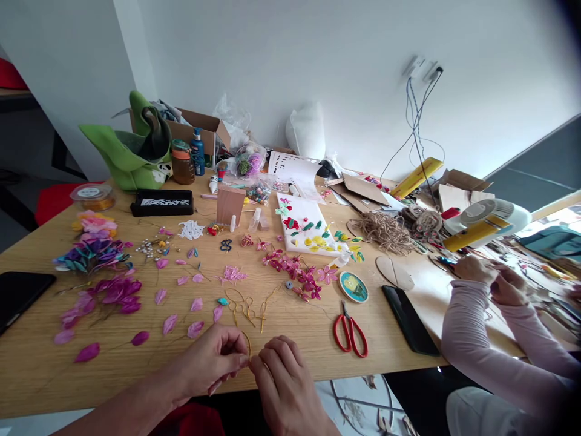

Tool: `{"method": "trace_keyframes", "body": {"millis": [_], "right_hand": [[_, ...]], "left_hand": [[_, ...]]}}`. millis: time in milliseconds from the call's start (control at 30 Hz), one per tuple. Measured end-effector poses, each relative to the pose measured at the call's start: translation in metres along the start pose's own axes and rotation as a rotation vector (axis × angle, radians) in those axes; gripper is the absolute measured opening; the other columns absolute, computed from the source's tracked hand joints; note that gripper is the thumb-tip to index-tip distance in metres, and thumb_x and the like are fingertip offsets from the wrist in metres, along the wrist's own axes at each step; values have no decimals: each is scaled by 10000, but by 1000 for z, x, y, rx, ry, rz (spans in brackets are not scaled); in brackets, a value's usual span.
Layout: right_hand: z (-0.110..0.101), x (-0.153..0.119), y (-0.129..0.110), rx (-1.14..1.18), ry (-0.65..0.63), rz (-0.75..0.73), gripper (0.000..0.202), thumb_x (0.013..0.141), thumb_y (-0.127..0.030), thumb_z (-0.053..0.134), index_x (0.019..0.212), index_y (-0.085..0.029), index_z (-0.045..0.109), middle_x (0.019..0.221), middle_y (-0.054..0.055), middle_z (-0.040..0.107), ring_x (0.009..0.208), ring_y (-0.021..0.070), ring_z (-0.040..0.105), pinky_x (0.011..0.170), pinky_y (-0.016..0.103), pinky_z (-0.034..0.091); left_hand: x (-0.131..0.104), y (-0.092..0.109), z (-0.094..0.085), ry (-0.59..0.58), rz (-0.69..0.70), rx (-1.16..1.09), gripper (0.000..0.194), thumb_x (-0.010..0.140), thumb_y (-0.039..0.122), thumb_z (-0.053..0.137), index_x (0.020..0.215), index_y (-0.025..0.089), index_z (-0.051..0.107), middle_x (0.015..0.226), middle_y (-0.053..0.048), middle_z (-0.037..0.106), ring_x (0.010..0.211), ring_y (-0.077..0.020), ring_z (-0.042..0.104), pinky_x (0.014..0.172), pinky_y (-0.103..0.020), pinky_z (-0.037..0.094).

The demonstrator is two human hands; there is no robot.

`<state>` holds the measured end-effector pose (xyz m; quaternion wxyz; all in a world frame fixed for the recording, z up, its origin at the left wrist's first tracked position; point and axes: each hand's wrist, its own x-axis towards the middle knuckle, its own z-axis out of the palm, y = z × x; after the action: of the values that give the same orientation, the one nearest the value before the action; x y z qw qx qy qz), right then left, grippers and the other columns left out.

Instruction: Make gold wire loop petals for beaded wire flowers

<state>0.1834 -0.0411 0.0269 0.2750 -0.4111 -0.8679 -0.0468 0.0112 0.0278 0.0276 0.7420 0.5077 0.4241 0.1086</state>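
Near the front edge of the table, my left hand pinches a thin gold wire between thumb and fingertips. Close against it, my right hand has its fingers curled and pressed together on the lower end of the same wire. The wire rises in a small curve between the two hands; its lower end is hidden by my fingers. Just beyond lie several bent gold wire pieces with loops. A teal bead-like piece and pink petals are beside them. Red-handled scissors lie to the right.
Magenta flowers and blue-purple flowers lie at left, red flowers in the middle. A black phone and an embroidery-like disc are at right. Beyond them a co-worker's hands work. A green bag stands behind.
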Motion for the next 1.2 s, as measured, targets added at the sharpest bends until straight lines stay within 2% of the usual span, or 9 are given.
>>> {"method": "trace_keyframes", "body": {"millis": [267, 433, 567, 633, 700, 800, 900, 1067, 1200], "right_hand": [[-2, 5, -3, -47, 60, -23, 356, 972, -88, 289, 885, -101, 634, 720, 82, 554, 749, 223, 466, 783, 368, 414], [7, 3, -6, 35, 129, 77, 298, 941, -58, 314, 864, -140, 590, 686, 58, 539, 686, 207, 469, 662, 339, 399], [10, -4, -7, 403, 96, 445, 213, 950, -133, 448, 771, -171, 556, 714, 28, 571, 693, 168, 526, 616, 268, 413], [11, -9, -6, 624, -48, 695, 228, 959, -212, 518, 742, -173, 576, 710, 11, 602, 684, 148, 566, 610, 236, 430], [12, -14, -5, 704, -130, 806, 239, 966, -271, 543, 760, -175, 616, 722, 8, 636, 693, 147, 596, 632, 233, 453], [14, -15, -6, 535, 25, 647, 200, 951, -367, 586, 971, -178, 648, 877, 51, 671, 824, 189, 617, 719, 280, 493], [12, -10, -8, 293, 155, 430, 340, 963, -414, 553, 1179, -154, 579, 984, 98, 658, 895, 219, 594, 753, 326, 506], [12, -3, -10, 81, 153, 239, 146, 990, -202, 476, 1024, -141, 604, 844, 79, 662, 793, 218, 564, 712, 352, 474], [20, -6, -10, 37, 171, 169, 225, 983, -93, 374, 949, -133, 593, 685, 41, 608, 666, 185, 514, 757, 362, 446]], "left_hand": [[3, -7, 1, -28, 17, -69, 590, 604, 722, 723, 710, 195, 481, 503, 97, 431, 390, -43, 290, 361, -205, 186], [0, -8, 3, 45, 160, 70, 465, 724, 635, 652, 712, 195, 502, 554, 85, 385, 428, -68, 314, 410, -224, 237], [-6, -6, 3, 135, 370, 317, 296, 853, 419, 537, 671, 186, 552, 656, 10, 512, 645, -138, 472, 589, -249, 352], [-8, -4, 3, 126, 375, 357, 264, 861, 375, 509, 690, 184, 575, 705, -11, 562, 699, -155, 499, 633, -259, 366], [-7, -2, 1, 106, 323, 335, 234, 833, 363, 515, 697, 183, 577, 697, -9, 568, 690, -155, 497, 635, -262, 367], [-4, 1, -2, 113, 238, 261, 210, 749, 379, 555, 657, 190, 537, 607, 29, 503, 592, -126, 434, 570, -251, 332], [-3, 5, -4, 87, 113, 175, 246, 699, 435, 583, 673, 202, 508, 552, 68, 466, 433, -78, 331, 458, -241, 248], [-2, 5, -1, 38, 31, 120, 322, 675, 499, 614, 676, 206, 482, 511, 93, 426, 347, -46, 245, 391, -231, 149], [-1, 3, -1, 36, 65, 151, 325, 681, 507, 597, 672, 202, 483, 517, 84, 430, 392, -58, 265, 417, -230, 178]]}}
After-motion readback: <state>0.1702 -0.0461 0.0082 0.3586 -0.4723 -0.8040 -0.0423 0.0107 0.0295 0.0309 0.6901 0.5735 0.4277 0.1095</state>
